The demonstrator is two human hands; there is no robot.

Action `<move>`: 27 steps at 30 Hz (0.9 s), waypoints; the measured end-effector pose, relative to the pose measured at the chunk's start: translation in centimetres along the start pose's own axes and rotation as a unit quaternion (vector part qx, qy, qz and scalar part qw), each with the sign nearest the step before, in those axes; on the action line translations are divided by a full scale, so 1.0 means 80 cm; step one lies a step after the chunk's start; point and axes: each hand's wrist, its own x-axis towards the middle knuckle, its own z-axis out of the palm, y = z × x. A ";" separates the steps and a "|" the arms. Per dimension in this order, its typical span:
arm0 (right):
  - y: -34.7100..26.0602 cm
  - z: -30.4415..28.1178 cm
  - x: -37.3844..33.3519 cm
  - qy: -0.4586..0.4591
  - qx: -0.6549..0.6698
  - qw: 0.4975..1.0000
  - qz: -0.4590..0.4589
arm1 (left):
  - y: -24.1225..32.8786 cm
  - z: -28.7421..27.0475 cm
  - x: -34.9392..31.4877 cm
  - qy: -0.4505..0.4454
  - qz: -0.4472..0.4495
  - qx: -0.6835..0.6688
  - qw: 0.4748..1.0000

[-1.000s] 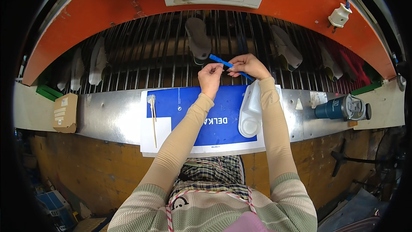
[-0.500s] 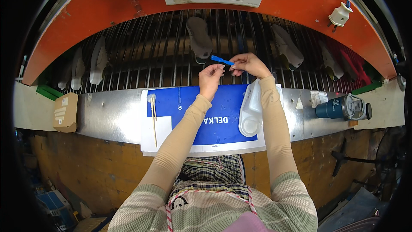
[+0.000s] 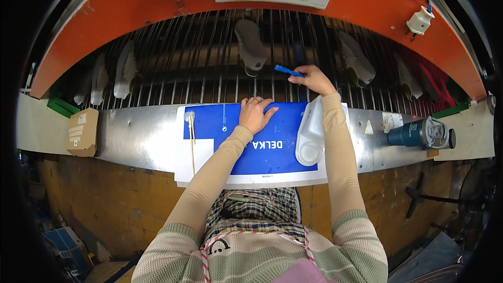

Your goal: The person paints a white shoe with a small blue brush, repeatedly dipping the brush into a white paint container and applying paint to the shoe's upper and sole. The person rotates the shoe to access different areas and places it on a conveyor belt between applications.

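Holding, apparently, with steadiness needed next: right hand (image 3: 317,80) pinches blue tool (image 3: 286,70) past bench's (image 3: 135,139) far edge; left hand's (image 3: 254,115) fingers loosely spread.

Large white capital letters (image 3: 268,145) are set upside down across the blue-and-white board (image 3: 262,161), where a narrow column of small white print with a round mark is also seen on the blue, and a tiny dark line of print is placed along the white near margin. Pale labels, too small to be read, are borne by the brown cardboard box (image 3: 82,135), an equally illegible white sticker (image 3: 392,121) is stuck to the metal ledge (image 3: 136,144), and a pale emblem is displayed on the teal tumbler (image 3: 406,135).
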 end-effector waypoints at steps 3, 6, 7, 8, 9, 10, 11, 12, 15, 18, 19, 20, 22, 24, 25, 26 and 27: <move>0.003 -0.001 -0.001 -0.005 0.022 1.000 0.009 | -0.003 0.003 0.000 0.011 0.006 -0.004 1.000; 0.004 -0.002 -0.004 -0.006 0.019 1.000 0.014 | -0.002 0.003 -0.001 0.009 0.006 -0.005 1.000; 0.005 -0.002 -0.005 -0.004 0.015 1.000 0.019 | -0.001 0.001 -0.001 0.003 0.002 -0.004 1.000; 0.005 -0.003 -0.006 -0.003 0.011 1.000 0.025 | 0.001 0.000 0.000 -0.003 -0.001 -0.003 1.000; 0.006 -0.003 -0.006 -0.009 0.014 0.999 0.028 | 0.003 -0.001 0.003 -0.001 -0.001 -0.008 1.000; 0.008 -0.003 -0.005 -0.016 0.019 0.999 0.032 | 0.006 -0.001 0.008 0.000 0.000 -0.014 1.000; 0.009 -0.002 -0.005 -0.022 0.023 0.999 0.041 | 0.008 -0.001 0.014 -0.007 -0.006 -0.015 1.000; 0.011 -0.002 -0.005 -0.007 0.015 0.999 0.036 | 0.012 0.001 0.022 -0.009 -0.013 -0.055 0.998; 0.017 -0.004 -0.005 0.026 -0.009 0.999 0.032 | 0.019 0.009 0.050 -0.066 -0.055 -0.128 0.988; 0.020 -0.005 -0.003 0.012 -0.009 0.999 0.034 | 0.022 0.016 0.065 -0.123 -0.081 -0.138 0.979; 0.020 -0.005 -0.002 0.016 -0.017 0.999 0.032 | 0.020 0.017 0.065 -0.114 -0.077 -0.145 0.980; 0.020 -0.005 -0.001 0.020 -0.027 0.999 0.038 | 0.019 0.018 0.065 -0.111 -0.078 -0.147 0.980; 0.021 -0.005 0.001 0.022 -0.037 0.998 0.049 | 0.017 0.021 0.065 -0.099 -0.057 -0.139 0.984; 0.022 -0.004 0.002 0.024 -0.039 0.997 0.059 | 0.013 0.026 0.069 -0.100 -0.031 -0.126 0.986; 0.023 -0.005 0.002 0.023 -0.037 0.998 0.055 | 0.010 0.029 0.072 -0.105 -0.013 -0.119 0.987; 0.024 -0.004 0.002 0.022 -0.033 0.998 0.048 | 0.008 0.032 0.074 -0.108 0.002 -0.112 0.988; 0.025 -0.005 0.003 0.021 -0.028 0.999 0.040 | 0.005 0.036 0.076 -0.120 -0.004 -0.117 0.986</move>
